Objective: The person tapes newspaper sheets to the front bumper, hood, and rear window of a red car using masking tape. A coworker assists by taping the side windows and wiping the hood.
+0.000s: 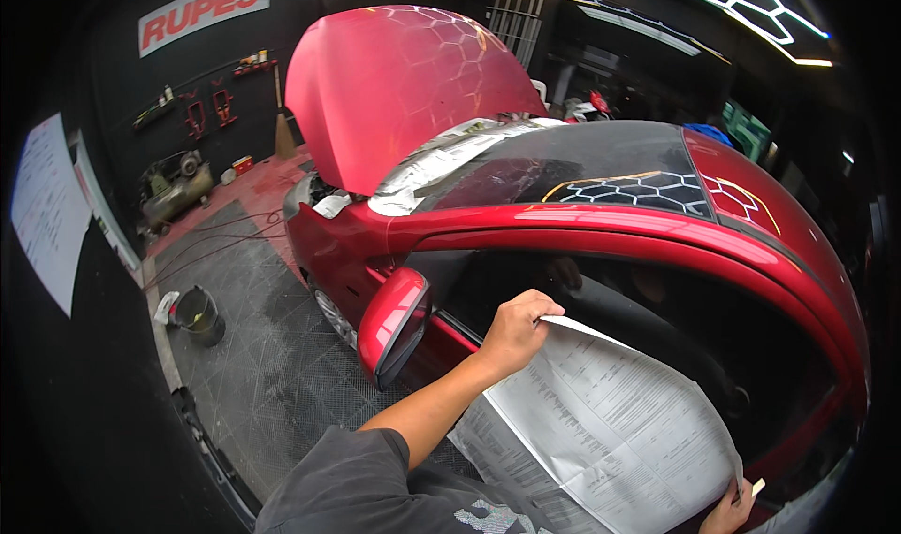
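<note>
A large printed newspaper sheet (619, 412) is stretched between my two hands beside the red car's dark side window (657, 318). My left hand (518, 332) pinches its upper left corner, a little right of the red side mirror (394, 323). At the lower right, my right hand (732, 511) grips the sheet's other end, partly cut off by the picture's edge. A small pale yellow strip (758, 487) sticks up by its fingers; I cannot tell if it is tape. The sheet bows between the hands and shows a crease.
The car's hood (404, 83) stands raised, with crumpled paper (450, 159) over the windshield's base. A black bucket (199, 318) sits on the tiled floor (253, 365) at left. Further back are a compressor (176, 191), a broom (283, 135) and a red hose (221, 229).
</note>
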